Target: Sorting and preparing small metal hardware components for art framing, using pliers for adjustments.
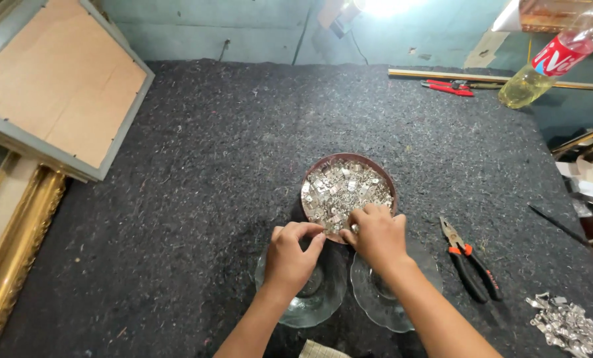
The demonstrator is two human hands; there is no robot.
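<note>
A round brown bowl (320, 167) full of several small silver metal clips sits in the middle of a dark felt-covered table (210, 166). My right hand (378, 233) rests on the bowl's near rim, fingertips pinching into the clips. Just left of it, my left hand (291, 254) has its fingers curled together beside the rim; whether it holds a clip is hidden. Below the hands lie two clear glass dishes, one under the left hand (310, 308) and one under the right wrist (376, 308).
Black and orange pliers (470, 260) lie right of the dishes. A loose heap of metal clips (565, 325) sits at the near right. Picture frames (58, 86) lean at the left edge. A plastic bottle of yellow liquid (541, 66) and red-handled cutters (449, 87) lie at the back right.
</note>
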